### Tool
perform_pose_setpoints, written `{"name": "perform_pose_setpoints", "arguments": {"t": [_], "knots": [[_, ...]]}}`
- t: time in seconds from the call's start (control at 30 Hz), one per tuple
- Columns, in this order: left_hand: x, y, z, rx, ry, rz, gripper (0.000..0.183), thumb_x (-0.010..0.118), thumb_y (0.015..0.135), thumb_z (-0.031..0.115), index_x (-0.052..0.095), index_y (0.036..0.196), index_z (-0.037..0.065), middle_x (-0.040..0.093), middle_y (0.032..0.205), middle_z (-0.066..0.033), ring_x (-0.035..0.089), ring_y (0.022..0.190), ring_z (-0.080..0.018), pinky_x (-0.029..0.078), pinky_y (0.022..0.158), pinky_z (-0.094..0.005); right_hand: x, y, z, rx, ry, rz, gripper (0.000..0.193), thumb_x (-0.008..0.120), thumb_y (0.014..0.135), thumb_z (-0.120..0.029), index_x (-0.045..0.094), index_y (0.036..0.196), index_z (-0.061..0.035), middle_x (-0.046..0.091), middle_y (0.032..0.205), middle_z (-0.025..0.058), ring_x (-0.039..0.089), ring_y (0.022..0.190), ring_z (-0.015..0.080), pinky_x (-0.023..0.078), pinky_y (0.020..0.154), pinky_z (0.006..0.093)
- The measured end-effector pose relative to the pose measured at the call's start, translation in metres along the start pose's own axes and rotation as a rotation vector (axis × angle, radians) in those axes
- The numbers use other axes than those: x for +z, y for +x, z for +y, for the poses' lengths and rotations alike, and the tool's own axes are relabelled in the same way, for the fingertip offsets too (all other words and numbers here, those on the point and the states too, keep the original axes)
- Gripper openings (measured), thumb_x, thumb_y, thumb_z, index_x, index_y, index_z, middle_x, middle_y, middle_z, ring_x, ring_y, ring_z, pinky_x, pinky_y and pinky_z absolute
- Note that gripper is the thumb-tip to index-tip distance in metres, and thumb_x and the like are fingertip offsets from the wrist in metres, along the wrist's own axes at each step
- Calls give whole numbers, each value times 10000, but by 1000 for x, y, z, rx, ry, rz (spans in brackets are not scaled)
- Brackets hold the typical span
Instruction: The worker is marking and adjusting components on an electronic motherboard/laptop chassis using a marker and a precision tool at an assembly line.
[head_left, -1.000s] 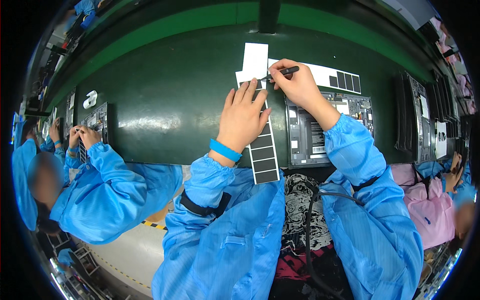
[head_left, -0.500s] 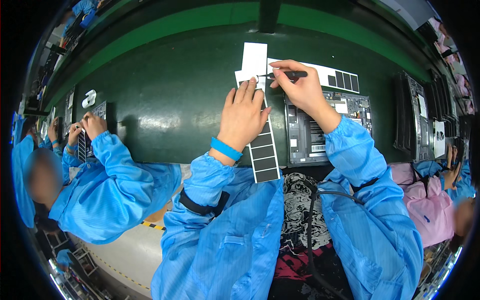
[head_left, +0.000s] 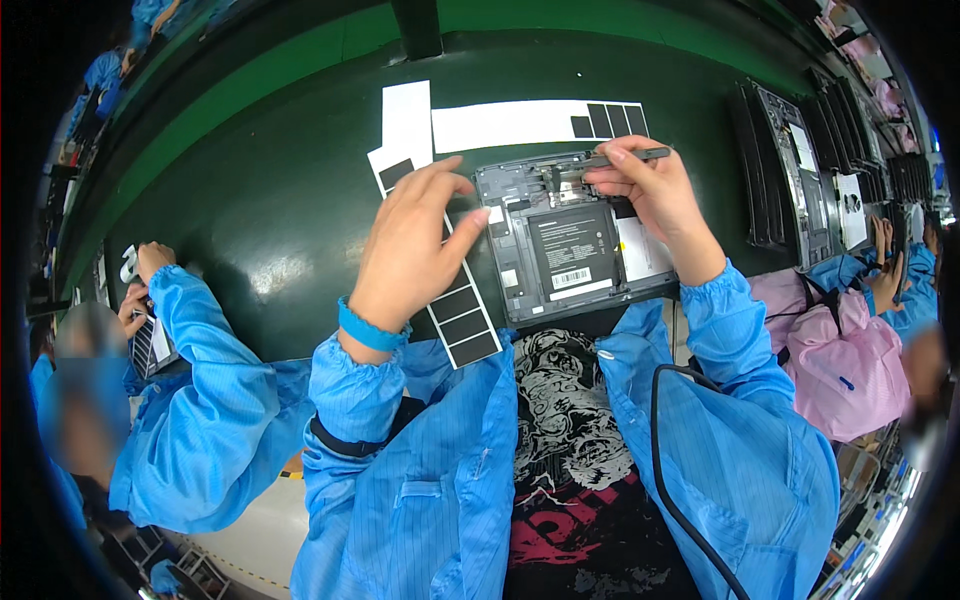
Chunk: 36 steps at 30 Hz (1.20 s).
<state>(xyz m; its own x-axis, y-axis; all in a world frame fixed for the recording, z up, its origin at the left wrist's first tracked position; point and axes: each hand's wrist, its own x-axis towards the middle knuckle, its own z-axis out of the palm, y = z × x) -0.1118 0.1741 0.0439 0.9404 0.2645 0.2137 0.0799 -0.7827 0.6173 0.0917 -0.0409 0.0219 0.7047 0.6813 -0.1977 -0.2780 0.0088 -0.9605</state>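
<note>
A person wears a bright blue, finely striped coat (head_left: pixel 430 540), its gathered cuffs (head_left: pixel 715 290) elasticated, open over a black T-shirt (head_left: pixel 570 480) printed in swirling white and pinkish red. A blue wristband (head_left: pixel 366 329) on the left — black strap (head_left: pixel 345 441) around that sleeve (head_left: pixel 340 400) — and a black cable (head_left: pixel 662 470) down the right front.

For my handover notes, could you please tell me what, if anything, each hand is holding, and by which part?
The right hand holds a slim dark tool around its middle; the left hand, open, appears to hold nothing.
</note>
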Motion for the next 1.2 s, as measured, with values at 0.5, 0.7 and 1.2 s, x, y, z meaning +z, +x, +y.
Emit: {"name": "perform_pose_setpoints", "arguments": {"t": [0.5, 0.7, 1.2], "knots": [[46, 14, 2, 28, 74, -25, 493, 677, 864, 228, 530, 1284, 14, 441, 1428, -204, 389, 1348, -396, 356, 1094, -448, 9, 1, 7, 4, -70, 12, 243, 621, 940, -102, 625, 1091, 87, 686, 980, 200, 712, 893, 275, 602, 795, 327], [50, 14, -1, 32, 44, -15, 488, 671, 868, 221, 529, 1292, 26, 463, 1414, -193, 413, 1332, -387, 364, 1081, -444, 14, -4, 4, -4, -125, 6, 227, 622, 939, -94, 631, 1077, 86, 690, 982, 185, 711, 900, 274, 601, 784, 326], [50, 13, -2, 23, 5, -20, 485, 669, 864, 208, 533, 1301, 48, 468, 1414, -171, 429, 1320, -377, 369, 1074, -442, 16, -6, 3, -7, -128, 42, 233, 621, 946, -110, 639, 1069, 87, 689, 987, 180, 709, 914, 276, 596, 797, 323]]}}
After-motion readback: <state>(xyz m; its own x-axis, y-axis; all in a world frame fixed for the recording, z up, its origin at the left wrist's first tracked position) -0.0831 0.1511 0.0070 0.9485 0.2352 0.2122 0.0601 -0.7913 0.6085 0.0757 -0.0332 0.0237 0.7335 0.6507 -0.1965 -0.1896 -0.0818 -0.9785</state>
